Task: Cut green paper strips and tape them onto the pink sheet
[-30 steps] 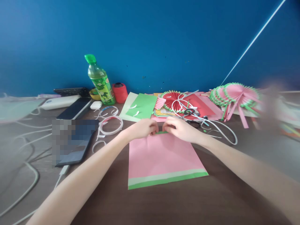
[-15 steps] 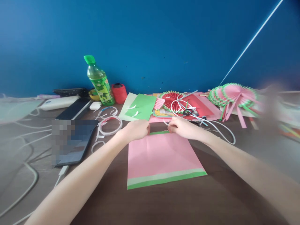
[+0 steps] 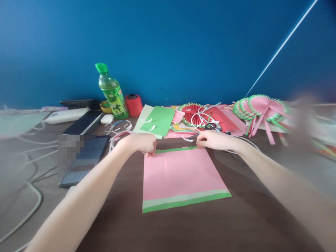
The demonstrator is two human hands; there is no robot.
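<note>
A pink paper sheet lies flat on the dark table in front of me, with pale and bright green strips along its near edge. A narrow green band runs along its far edge. At the far left corner my left hand is closed, its curled fingertips on the paper's edge. My right hand pinches at the far right corner of the same sheet. How firmly the fingers grip the paper is hard to see.
Behind the sheet lie green paper, a red folded paper fan and a white cable. Left stand a green bottle, a red thread spool and a tablet-like device. Pink-green fans lie right.
My hands have moved apart along the sheet's far edge, the left one to the left corner and the right one to the right corner. The sheet has stayed nearly in place.
</note>
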